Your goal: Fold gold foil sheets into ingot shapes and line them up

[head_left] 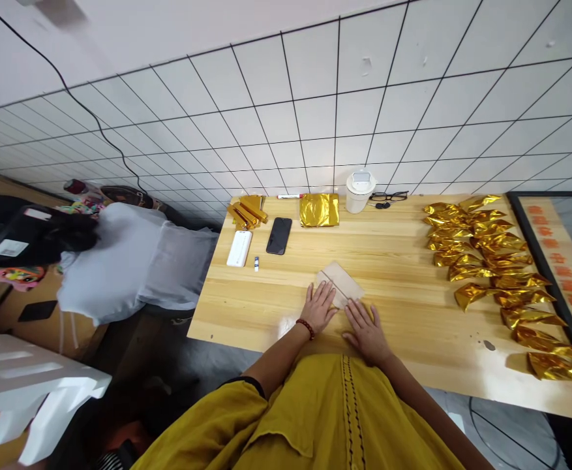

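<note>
Tan paper point(345, 279), a straight line running across it, lies flat on the near part of the wooden table point(393, 245), midway along and directly under both hands.

From the far left, a person in a pale grey top point(114, 258) leans beside the table. At its left end, loose gold foil pieces point(249, 212) lie at the far edge, with a white power bank point(239, 249) nearer and a small white-and-blue tube point(256, 264) beside it. Right of these come a black smartphone point(278, 235), a red-and-white marker point(290, 196) and a neat stack of gold foil sheets point(319, 210) — probably kept far back so the near surface is free for handling paper.

The left hand point(319, 308), a beaded bracelet point(305, 328) at its wrist, rests on the paper's left side, fingers extended and gripping nothing. The right hand point(365, 329) has its fingers outstretched too, tips at the near right edge; together they seem to press the sheet flat and steady.

Farther right stand a white lidded cup point(357, 198) and, beside it, black-framed glasses point(378, 196). Folded gold foil shapes point(518, 281) line the right end — apparently ranked there to keep them uncrushed.
</note>
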`<action>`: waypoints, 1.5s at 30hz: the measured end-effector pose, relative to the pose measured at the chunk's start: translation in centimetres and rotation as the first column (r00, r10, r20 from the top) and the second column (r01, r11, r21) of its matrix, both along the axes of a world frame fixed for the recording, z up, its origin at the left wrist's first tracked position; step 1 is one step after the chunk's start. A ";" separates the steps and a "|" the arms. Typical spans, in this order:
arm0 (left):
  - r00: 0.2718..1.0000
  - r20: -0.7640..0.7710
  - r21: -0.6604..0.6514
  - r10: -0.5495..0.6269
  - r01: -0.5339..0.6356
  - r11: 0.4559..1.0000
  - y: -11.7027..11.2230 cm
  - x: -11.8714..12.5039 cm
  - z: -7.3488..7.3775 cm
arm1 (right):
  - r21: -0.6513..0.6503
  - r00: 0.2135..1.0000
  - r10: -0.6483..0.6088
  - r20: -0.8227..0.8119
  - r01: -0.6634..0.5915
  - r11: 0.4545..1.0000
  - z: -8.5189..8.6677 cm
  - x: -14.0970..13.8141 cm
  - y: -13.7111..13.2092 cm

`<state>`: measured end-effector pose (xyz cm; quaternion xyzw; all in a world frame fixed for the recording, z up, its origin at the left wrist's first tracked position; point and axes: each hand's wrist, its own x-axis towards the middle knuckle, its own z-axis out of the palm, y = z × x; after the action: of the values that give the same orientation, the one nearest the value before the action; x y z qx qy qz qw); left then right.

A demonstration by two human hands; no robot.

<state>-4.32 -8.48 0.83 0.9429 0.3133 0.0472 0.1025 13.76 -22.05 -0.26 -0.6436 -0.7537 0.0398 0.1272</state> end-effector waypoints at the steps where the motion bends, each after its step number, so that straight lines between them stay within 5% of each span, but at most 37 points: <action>1: 1.000 -0.020 -0.024 -0.003 0.003 1.000 0.0 0.1 0.1 | -0.013 1.000 -0.019 -0.001 0.019 1.000 -0.1 -0.1 0.1; 9: 0.995 -0.088 -0.125 0.051 -0.062 0.990 -0.2 0.8 1.0 | -0.073 0.997 -0.066 -0.039 0.063 0.995 0.3 -0.3 0.4; 16: 0.960 -0.122 -0.099 0.252 -0.264 0.959 0.5 3.4 3.0 | -0.085 0.997 -0.052 -0.052 0.047 0.995 1.0 -0.2 0.5; 30: 0.908 -0.292 -0.208 0.300 -0.367 0.907 1.2 6.2 5.2 | -0.092 0.995 -0.068 -0.073 0.061 0.994 1.3 -0.3 0.5; 45: 0.880 -0.239 -0.141 0.410 -0.449 0.882 1.0 5.4 2.8 | -0.121 0.996 -0.057 -0.070 0.049 0.992 1.4 -0.2 0.5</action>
<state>1.03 -7.47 3.65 0.8349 0.5272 -0.0574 0.1474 13.54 -21.52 1.10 -0.6679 -0.7274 0.1048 0.1173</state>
